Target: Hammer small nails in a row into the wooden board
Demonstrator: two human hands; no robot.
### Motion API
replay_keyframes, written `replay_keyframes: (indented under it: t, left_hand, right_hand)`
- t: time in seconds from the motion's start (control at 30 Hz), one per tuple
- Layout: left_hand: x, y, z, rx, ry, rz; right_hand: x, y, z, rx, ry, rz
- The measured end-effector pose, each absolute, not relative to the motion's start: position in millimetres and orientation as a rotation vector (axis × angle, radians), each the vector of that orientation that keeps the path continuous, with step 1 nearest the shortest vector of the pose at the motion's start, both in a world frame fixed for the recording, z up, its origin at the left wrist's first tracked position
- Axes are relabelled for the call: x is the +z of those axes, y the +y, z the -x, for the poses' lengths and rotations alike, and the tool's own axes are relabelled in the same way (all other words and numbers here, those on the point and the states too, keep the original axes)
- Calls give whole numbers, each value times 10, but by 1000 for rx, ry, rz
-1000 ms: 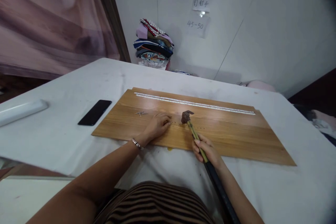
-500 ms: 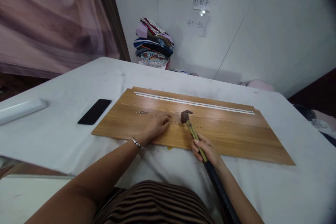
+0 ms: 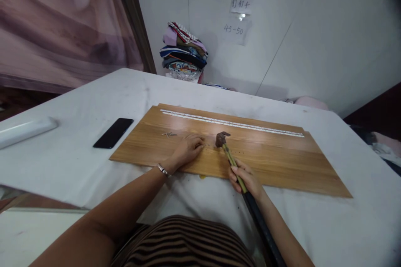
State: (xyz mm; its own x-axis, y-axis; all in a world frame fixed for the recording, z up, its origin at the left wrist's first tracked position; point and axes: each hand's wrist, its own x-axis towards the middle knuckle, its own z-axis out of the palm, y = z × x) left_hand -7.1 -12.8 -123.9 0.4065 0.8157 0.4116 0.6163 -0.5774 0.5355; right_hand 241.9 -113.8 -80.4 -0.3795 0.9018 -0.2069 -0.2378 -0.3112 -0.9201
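My right hand is wrapped round the yellow-green handle of a claw hammer, whose dark lower grip runs back under my forearm. Its rusty head is over the middle of a brown wood-grain board. To the left, my left hand rests on the board with fingers bent and the thumb close to the fingertips; anything between them is hidden. A row of small dark dots, nail heads or holes, runs from those fingertips past the hammer head. Several loose nails lie behind my left hand.
Two white printed strips run along the board's far side. A black phone and a white roll lie to the left on the white-covered table. Folded clothes are stacked by the wall.
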Motion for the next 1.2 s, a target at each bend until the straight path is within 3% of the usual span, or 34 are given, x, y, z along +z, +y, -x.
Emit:
replay_keyframes:
  t: [0.57, 1.2]
  left_hand:
    - [-1272, -174, 53, 894, 1303, -2325]
    - [-1093, -184, 37, 896, 1343, -2298]
  right_hand:
    - [-991, -1147, -2505, 1793, -1182, 1025]
    - [-817, -1098, -2398, 1769, -1130, 996]
